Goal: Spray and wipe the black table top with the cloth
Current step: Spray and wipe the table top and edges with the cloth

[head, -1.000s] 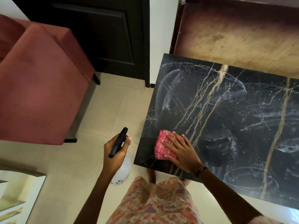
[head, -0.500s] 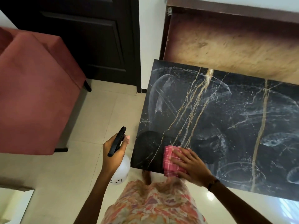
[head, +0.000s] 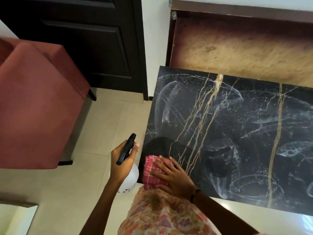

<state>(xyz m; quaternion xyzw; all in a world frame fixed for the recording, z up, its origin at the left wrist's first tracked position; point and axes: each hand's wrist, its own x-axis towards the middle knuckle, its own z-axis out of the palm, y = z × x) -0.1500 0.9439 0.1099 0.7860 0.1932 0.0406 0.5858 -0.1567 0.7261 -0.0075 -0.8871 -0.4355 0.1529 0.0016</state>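
Pressing the pink cloth [head: 153, 168] flat-fingered at the worktop's [head: 237, 133] near-left corner, the right hand [head: 174, 177] faces smeared marble rightward and beyond — the left hand's [head: 122, 162] grip holds the spray bottle [head: 128, 180] off the edge.

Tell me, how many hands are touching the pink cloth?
1. The right hand presses flat on the pink cloth at the black table top's near corner. The left hand grips the spray bottle beside the table, not the cloth.

Pink checked cloth [head: 155, 173] lying bunched at near left corner of black gold-veined table top [head: 237, 133], smeared with wet streaks.
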